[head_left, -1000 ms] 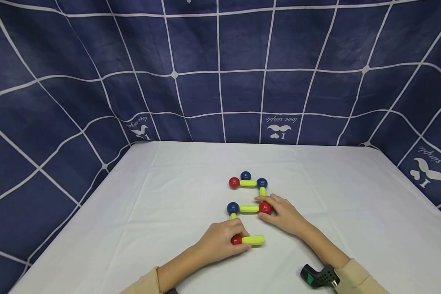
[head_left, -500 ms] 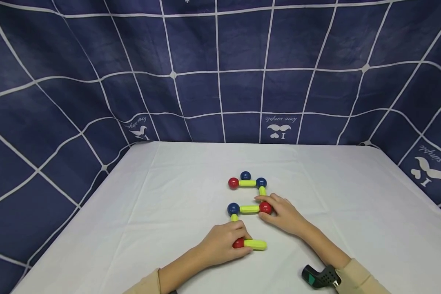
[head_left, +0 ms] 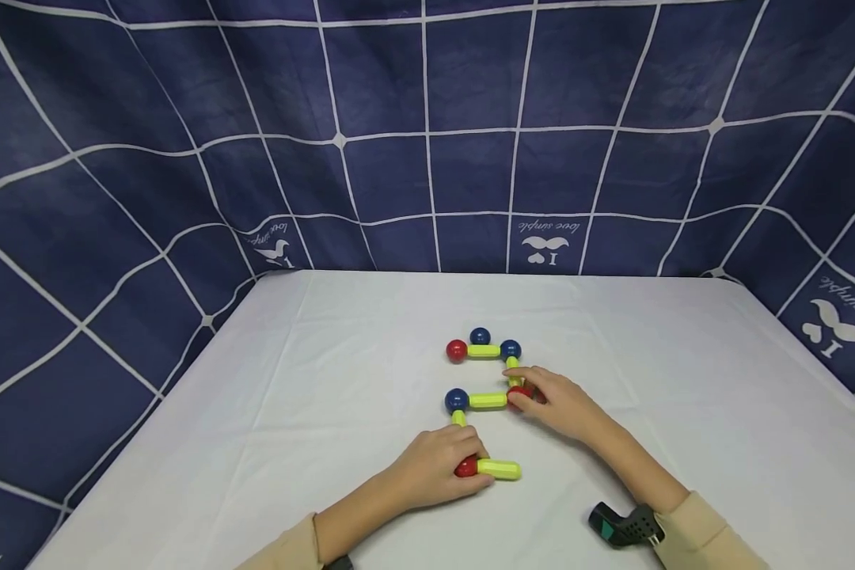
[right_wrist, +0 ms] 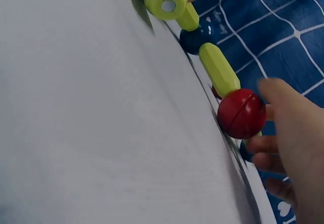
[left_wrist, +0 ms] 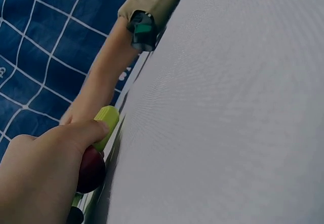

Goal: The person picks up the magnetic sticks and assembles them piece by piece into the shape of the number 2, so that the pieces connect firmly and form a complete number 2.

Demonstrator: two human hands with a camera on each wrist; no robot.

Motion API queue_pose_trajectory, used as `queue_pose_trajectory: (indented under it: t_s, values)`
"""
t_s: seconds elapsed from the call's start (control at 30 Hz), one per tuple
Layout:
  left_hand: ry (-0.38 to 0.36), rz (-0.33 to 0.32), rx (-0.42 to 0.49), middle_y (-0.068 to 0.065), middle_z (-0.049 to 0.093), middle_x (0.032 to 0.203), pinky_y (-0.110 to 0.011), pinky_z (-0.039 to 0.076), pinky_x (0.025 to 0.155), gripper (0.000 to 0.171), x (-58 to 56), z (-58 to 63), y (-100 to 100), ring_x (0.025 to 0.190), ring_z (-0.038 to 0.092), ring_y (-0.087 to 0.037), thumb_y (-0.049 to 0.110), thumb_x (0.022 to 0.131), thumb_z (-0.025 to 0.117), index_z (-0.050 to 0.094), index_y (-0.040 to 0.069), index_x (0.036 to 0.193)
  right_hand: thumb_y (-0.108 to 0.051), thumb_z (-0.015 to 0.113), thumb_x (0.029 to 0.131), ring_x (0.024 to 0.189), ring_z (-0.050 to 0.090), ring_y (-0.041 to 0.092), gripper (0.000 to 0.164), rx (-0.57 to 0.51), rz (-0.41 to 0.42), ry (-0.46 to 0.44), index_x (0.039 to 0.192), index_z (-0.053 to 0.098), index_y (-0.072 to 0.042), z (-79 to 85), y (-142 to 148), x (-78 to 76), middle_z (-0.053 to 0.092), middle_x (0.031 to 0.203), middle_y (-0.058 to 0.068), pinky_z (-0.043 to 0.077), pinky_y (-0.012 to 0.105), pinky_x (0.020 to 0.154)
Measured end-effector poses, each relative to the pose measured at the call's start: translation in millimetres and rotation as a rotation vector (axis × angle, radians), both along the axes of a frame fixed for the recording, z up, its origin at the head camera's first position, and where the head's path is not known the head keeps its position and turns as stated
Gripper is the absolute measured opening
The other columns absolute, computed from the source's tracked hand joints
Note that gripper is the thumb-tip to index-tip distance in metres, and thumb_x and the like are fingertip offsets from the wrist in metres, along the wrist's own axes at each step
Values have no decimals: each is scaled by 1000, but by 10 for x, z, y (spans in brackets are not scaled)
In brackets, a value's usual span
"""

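Yellow-green rods and coloured balls of a magnetic building toy form a zigzag on the table. Low in the head view, my left hand grips a red ball, its thumb reaching the free yellow rod. That rod's end shows a metal disc in the right wrist view. My right hand is at the other red ball, with loosely bent fingers beside it and the thumb over it in the head view. A yellow rod links this ball to a blue ball.
Farther back, a red ball, a short yellow rod and a blue ball form the top of the chain. Another blue ball sits just behind that rod. White cloth covers the table; a dark blue gridded curtain stands around it.
My right thumb has shifted from the near side of the red ball to over it, and that hand has moved slightly away from me. The left hand's rod first swung slightly nearer me.
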State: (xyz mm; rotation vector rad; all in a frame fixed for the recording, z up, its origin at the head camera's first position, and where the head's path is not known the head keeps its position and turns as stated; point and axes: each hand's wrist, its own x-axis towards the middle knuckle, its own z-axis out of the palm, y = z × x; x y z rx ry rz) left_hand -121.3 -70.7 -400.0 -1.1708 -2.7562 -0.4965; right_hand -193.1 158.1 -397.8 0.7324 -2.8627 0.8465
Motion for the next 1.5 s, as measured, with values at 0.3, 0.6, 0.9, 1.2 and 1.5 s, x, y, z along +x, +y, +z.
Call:
queue_pose_trajectory:
  t_s: [0.3, 0.6, 0.9, 1.2, 1.5]
  values:
    - [-20, -5, 44, 13, 54, 78, -7, 28, 54, 22, -27, 33, -17, 67, 42, 4, 43, 83, 60, 63, 21, 86, -18, 56, 89, 67, 44, 12, 19, -182, -159, 169, 104, 64, -10, 132, -35, -268, 52, 75, 0, 37, 21, 56]
    - [-62, -11, 45, 13, 53, 78, -7, 30, 55, 22, -19, 15, -13, 67, 42, 3, 42, 84, 60, 61, 20, 86, -27, 56, 89, 91, 55, 24, 31, -216, -218, 27, 114, 59, -9, 139, -232, -572, 59, 97, 9, 46, 38, 78]
    - [-84, 3, 56, 13, 53, 78, -8, 31, 56, 23, 6, 2, -44, 68, 43, 4, 43, 84, 59, 61, 21, 85, -34, 55, 89, 99, 56, 25, 41, -179, -200, -113, 121, 54, -8, 158, -490, -739, 61, 107, 11, 47, 39, 85]
    - [-60, -13, 63, 12, 53, 77, -7, 29, 55, 22, -8, 16, -12, 67, 42, 4, 41, 84, 59, 60, 20, 84, -38, 55, 87, 103, 55, 26, 43, -84, -205, -147, 121, 55, -11, 124, -624, -854, 60, 115, 12, 43, 44, 89]
    - [-54, 11, 71, 12, 52, 76, -7, 28, 54, 22, 24, 25, -6, 65, 40, 4, 41, 84, 59, 61, 19, 83, -36, 56, 87, 103, 56, 30, 40, -123, -224, -76, 119, 58, -12, 91, -646, -811, 60, 117, 14, 42, 46, 88]
